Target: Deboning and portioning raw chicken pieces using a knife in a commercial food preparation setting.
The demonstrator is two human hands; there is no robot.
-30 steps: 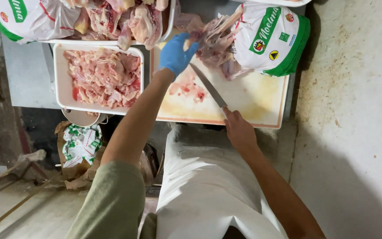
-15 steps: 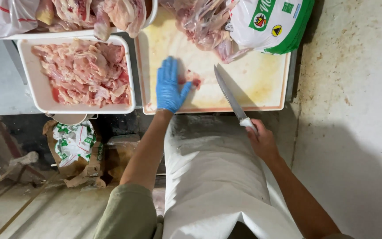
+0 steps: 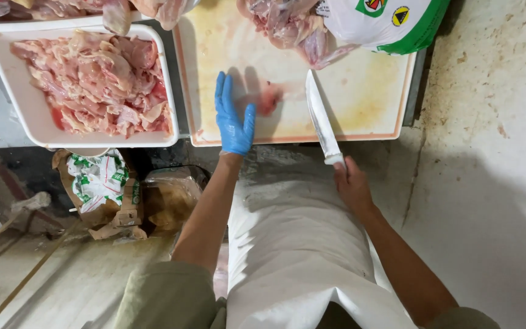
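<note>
Right hand [image 3: 352, 186] grips knife [image 3: 321, 119]; left hand [image 3: 234, 119] on board [image 3: 360, 97].

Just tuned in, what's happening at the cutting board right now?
A person stands at a stained cutting board. The left hand, in a blue glove, lies flat beside a small meat scrap. The bare right hand holds a knife, blade over the board. A white tray of cut chicken sits left.

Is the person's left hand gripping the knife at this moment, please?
No, the gloved left hand lies flat on the cutting board, while the bare right hand grips the knife.
</note>
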